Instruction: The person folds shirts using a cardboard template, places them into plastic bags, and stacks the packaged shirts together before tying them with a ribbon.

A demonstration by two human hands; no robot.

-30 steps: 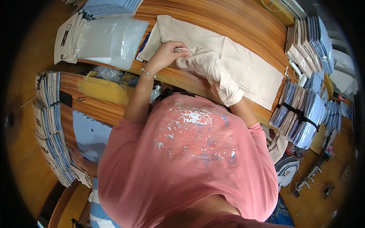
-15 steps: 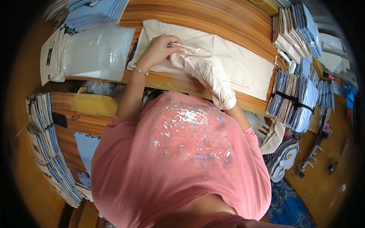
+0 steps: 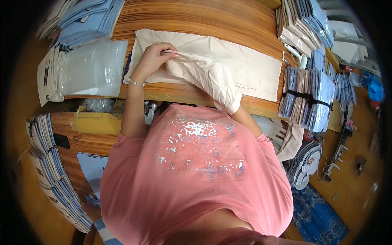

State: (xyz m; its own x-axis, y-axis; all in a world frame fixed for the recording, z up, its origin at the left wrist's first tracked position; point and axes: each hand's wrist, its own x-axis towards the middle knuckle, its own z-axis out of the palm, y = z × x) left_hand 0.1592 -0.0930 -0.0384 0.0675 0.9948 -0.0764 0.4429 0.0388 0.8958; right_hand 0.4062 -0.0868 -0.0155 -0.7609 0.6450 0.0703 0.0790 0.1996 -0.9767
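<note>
A cream garment (image 3: 245, 67), folded into a long flat panel, lies across the wooden table in front of me. A loose cream sleeve (image 3: 208, 75) of the same cloth is pulled over my right hand, and its cuff (image 3: 229, 103) circles my right forearm (image 3: 247, 119). The cloth hides the fingers of my right hand. My left hand (image 3: 154, 59), with a beaded bracelet at the wrist, is closed on the sleeve's upper edge, thumb and fingers pinching the fabric. Something dark blue (image 3: 128, 65) peeks out at the garment's left end.
Clear plastic bags (image 3: 96, 67) lie left of the garment, below stacked blue shirts (image 3: 87, 22). Bagged, folded shirts (image 3: 304, 98) bound with a black strap stand at the right, near a white-handled tool (image 3: 300, 59). On the lower-left surface are a phone (image 3: 61, 141) and a row of folded garments (image 3: 57, 179).
My view has shifted, so the table's things sit more to the left. My left hand keeps its pinch on the sleeve, and my right hand stays inside it.
</note>
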